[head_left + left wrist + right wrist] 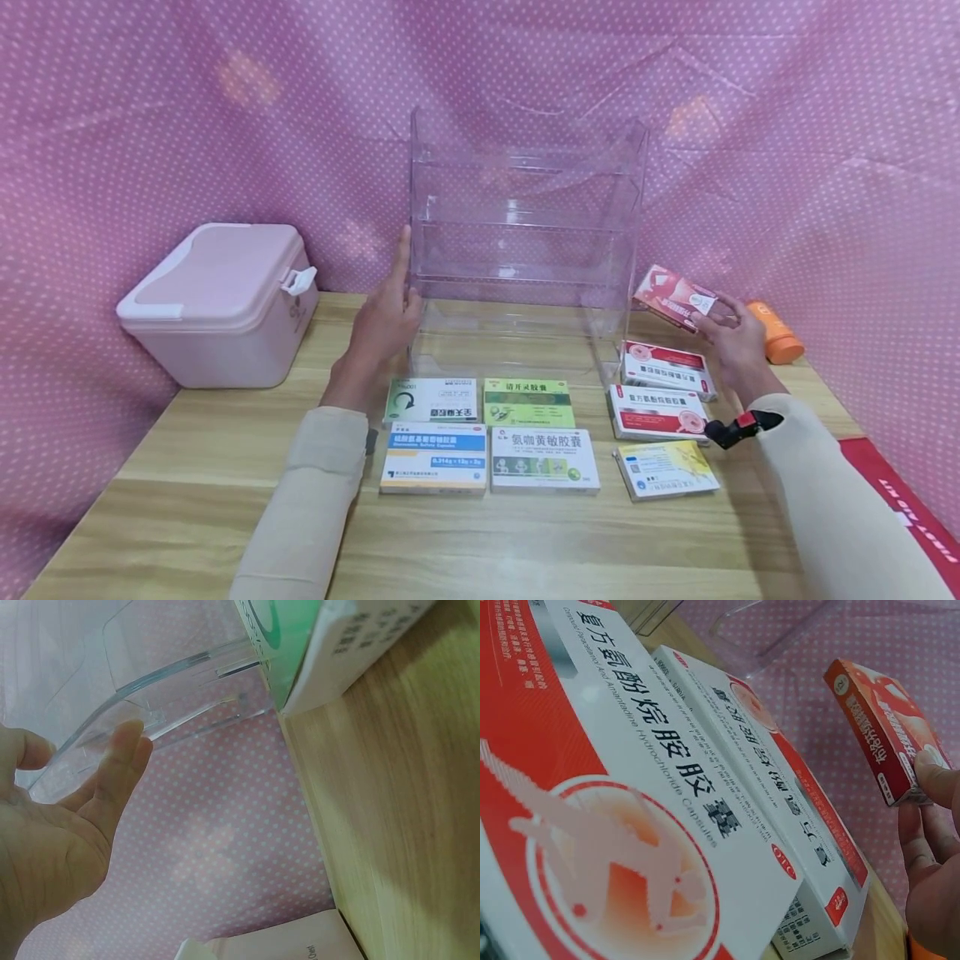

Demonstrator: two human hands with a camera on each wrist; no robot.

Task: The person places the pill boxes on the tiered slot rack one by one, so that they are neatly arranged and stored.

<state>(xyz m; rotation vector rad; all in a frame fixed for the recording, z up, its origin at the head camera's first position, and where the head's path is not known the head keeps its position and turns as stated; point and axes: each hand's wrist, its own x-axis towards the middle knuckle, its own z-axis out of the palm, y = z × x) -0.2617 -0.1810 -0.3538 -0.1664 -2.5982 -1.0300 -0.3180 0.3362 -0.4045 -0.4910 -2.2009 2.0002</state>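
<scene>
A clear acrylic display rack (525,250) with stepped tiers stands at the middle back. My left hand (386,321) holds its left side edge, the index finger pointing up along it; in the left wrist view the thumb and fingers (120,761) lie either side of the clear panel. To the rack's right, my right hand (738,337) pinches a small red medicine box (671,296) by one end, tilted above the table. In the right wrist view, the thumb presses the face of that box (881,727). Below it lie two red-and-white medicine boxes (667,367).
In front of the rack lie a green-and-white box (431,402), a lime-green box (528,403), a blue-and-white box (432,458) and a white-and-green box (545,460). A yellow-and-white box (666,469), orange bottle (776,333), red first aid kit (900,500) and pink lidded chest (217,308) flank them.
</scene>
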